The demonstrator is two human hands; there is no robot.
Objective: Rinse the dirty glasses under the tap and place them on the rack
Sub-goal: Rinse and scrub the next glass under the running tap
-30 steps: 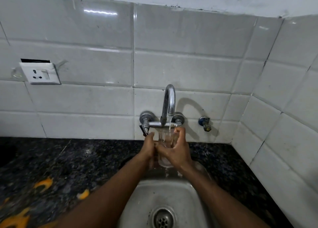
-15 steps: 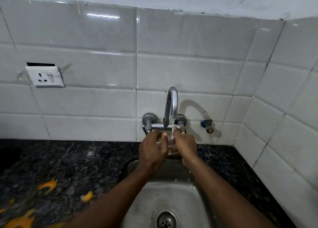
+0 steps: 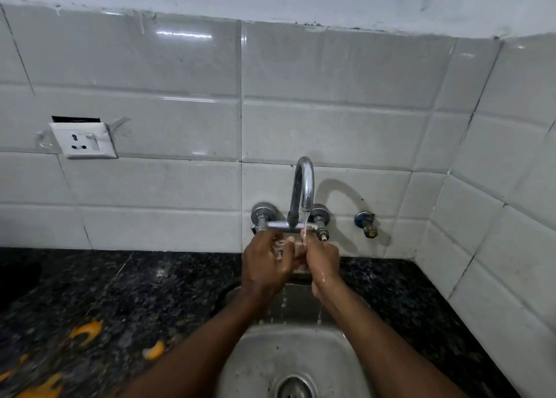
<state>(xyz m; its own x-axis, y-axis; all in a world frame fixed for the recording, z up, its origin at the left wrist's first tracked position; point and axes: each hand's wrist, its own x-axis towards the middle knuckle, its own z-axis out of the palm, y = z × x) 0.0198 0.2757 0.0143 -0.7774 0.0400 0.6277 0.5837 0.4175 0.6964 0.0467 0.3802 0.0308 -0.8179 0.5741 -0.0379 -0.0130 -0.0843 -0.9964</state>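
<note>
While water runs from the spout, the scene reads from the left wall inward. A white socket plate (image 3: 82, 140) sits on the grey tiled wall (image 3: 150, 184), above the dark speckled desk (image 3: 126, 301), where a few orange scraps (image 3: 85, 333) lie near the left edge. Toward the middle, the left hand (image 3: 266, 266) is raised over the back of the steel sink (image 3: 301, 355), its fingers curled round a clear glass (image 3: 281, 248) and gripping it. Only a small part of the glass shows between the fingers, so its tilt cannot be told; it seems to lie across the two hands rather than stand upright. Above them stands the chrome tap (image 3: 302, 190), fixed to the wall with a valve on either side, and its thin stream (image 3: 304, 227) falls onto the fingertips of the right hand (image 3: 323, 259). That hand is closed in against the glass from the right side, touching the left hand, and is wet, with water trailing down the wrist and dripping into the basin. The drain (image 3: 296, 388) lies at the bottom of the sink, between the two forearms. Further right, a small blue and brass stop valve (image 3: 366, 223) juts from the tiles, just beside the corner where the side wall begins.
</note>
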